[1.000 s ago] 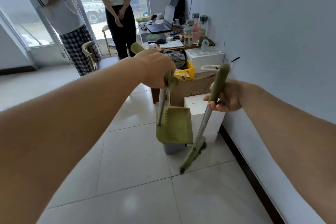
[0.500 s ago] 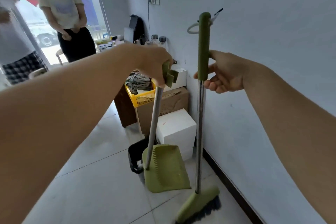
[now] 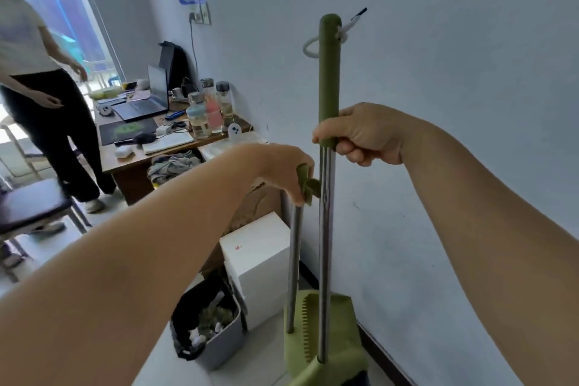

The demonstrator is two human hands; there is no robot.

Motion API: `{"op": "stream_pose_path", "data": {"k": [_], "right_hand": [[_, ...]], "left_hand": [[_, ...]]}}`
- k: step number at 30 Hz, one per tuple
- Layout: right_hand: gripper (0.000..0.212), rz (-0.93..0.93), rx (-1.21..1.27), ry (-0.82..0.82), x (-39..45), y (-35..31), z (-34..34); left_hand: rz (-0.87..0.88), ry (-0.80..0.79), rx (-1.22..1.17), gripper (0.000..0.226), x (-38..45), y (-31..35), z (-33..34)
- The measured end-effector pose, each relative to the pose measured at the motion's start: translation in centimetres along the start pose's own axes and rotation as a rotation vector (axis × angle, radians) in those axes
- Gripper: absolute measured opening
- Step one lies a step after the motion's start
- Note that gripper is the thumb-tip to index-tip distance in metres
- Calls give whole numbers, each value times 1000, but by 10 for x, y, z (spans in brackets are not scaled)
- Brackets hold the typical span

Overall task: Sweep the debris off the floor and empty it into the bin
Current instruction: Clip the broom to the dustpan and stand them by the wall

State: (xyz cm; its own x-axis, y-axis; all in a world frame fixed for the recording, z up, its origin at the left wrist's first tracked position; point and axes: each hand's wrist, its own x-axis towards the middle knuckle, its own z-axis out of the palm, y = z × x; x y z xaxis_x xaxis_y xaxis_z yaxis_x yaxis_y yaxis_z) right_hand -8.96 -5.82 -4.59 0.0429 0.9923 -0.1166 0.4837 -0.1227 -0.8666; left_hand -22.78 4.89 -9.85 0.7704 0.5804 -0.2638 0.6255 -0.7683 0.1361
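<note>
The right hand [image 3: 363, 135] grips the broom [image 3: 327, 197] with its fingers [image 3: 354, 155] curled round the bottom of the green grip, so the steel pole runs straight down below them to the broom head at the floor. The left hand [image 3: 288, 172] clenches the top of the dustpan [image 3: 322, 341] handle, whose green clip juts out beside its fingers and touches the broom pole. The dustpan stands upright on the floor under both hands, close to the wall, with the broom pole crossing in front of it. Just left of the dustpan sits the bin [image 3: 216, 332], lined with a black bag and holding scraps. A white box [image 3: 260, 263] stands behind it, below a cluttered surface [image 3: 125, 157].
</note>
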Motion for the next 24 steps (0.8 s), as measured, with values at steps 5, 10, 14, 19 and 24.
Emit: {"op": "stream_pose_path", "data": {"k": [5, 10, 14, 19, 24], "right_hand": [[21, -27, 68, 125, 8, 5, -20], [20, -24, 177, 265, 15, 12, -33], [10, -19, 366, 315, 26, 25, -42], [61, 174, 408, 325, 30, 79, -26], [55, 200, 615, 229, 35, 117, 8]], "left_hand": [[40, -24, -37, 42, 35, 13, -11], [106, 95, 47, 53, 68, 23, -19], [231, 183, 58, 57, 100, 17, -27], [425, 159, 46, 62, 121, 24, -36], [522, 189, 48, 61, 133, 38, -42]]}}
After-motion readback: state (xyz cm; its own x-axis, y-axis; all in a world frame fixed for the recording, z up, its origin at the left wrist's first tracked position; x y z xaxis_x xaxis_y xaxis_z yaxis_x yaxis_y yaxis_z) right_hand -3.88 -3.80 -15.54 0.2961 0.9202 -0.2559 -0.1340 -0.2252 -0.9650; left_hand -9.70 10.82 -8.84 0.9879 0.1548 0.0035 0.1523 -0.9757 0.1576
